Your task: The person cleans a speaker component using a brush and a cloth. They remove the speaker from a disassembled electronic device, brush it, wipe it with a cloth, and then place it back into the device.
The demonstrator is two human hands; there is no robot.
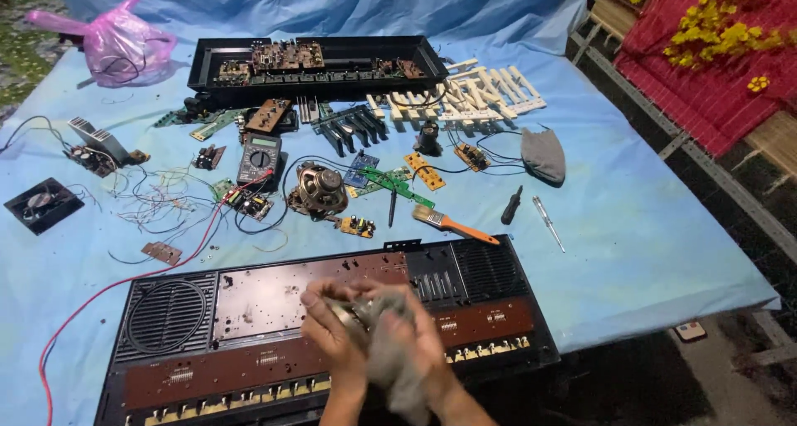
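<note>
While both hands (365, 330) grip grey cloth (390, 351) over keyboard panel (274, 297), black case (320, 65) holds circuit boards (286, 56).

- A counter (664, 252) draped in a light blue sheet fills most of the view, lit from above.
- Right of the counter, a grey metal frame rail (664, 119) runs diagonally.
- Beyond that rail lies a red woven mat (714, 94) with yellow flowers (730, 15) on it.
- Below the counter's right corner, dark ground (730, 368) shows.
- Past the counter's far left corner, a patch of green ground (25, 52) is visible.
</note>
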